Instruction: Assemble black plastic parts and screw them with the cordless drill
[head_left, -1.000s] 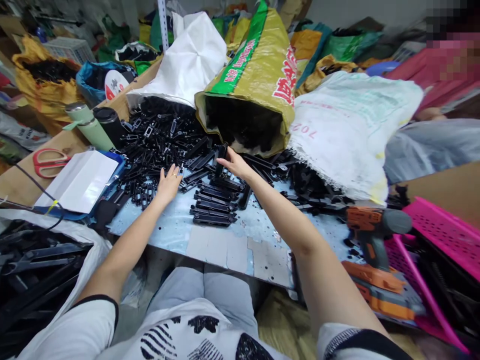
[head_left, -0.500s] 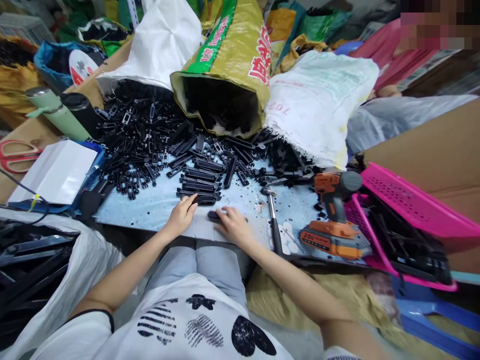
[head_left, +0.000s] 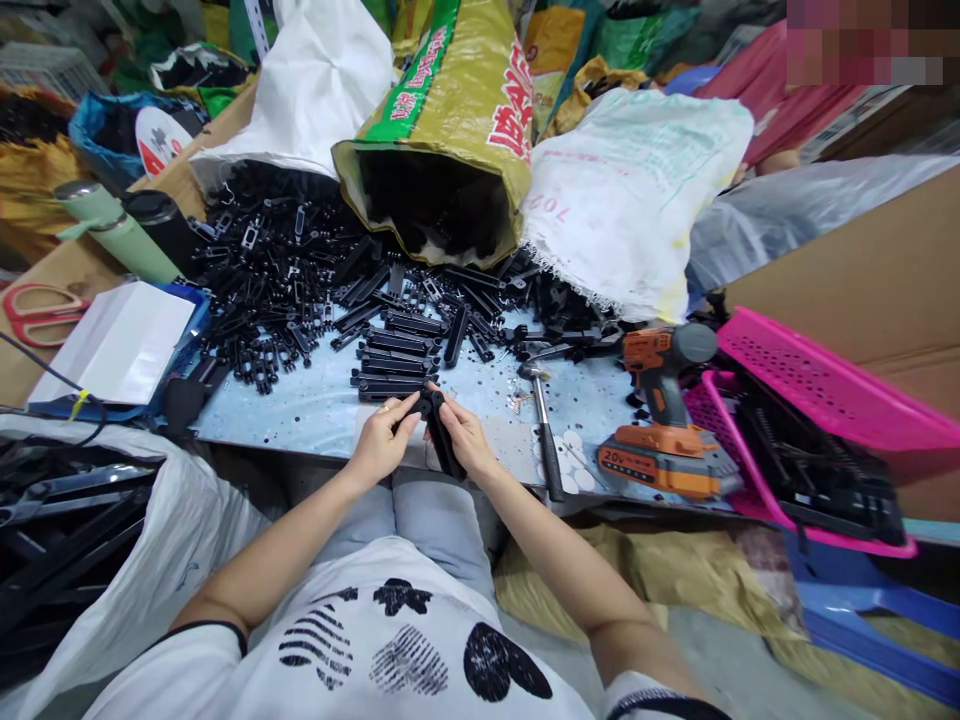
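Both my hands meet at the near edge of the blue table (head_left: pixel 315 410). My right hand (head_left: pixel 463 440) grips a long black plastic bar (head_left: pixel 442 440), held upright and slightly tilted. My left hand (head_left: pixel 384 437) pinches a small black piece against the bar's top end. Just beyond my hands lies a neat stack of similar black bars (head_left: pixel 394 365). A big loose heap of small black plastic parts (head_left: pixel 277 280) covers the table's far left.
Sacks lie open at the back: white (head_left: pixel 315 90), yellow-green (head_left: pixel 457 130), white woven (head_left: pixel 637 190). A hammer (head_left: pixel 544 425) and orange cordless drill (head_left: pixel 660 420) sit right of my hands, beside a pink basket (head_left: pixel 817 400). Bottles (head_left: pixel 120 235), scissors (head_left: pixel 34 310) and a white box (head_left: pixel 112 345) stand left.
My hands pulled back from the far pile to the near table edge. The right hand lifted a black bar off the table and the left came in to pinch a piece at its top.
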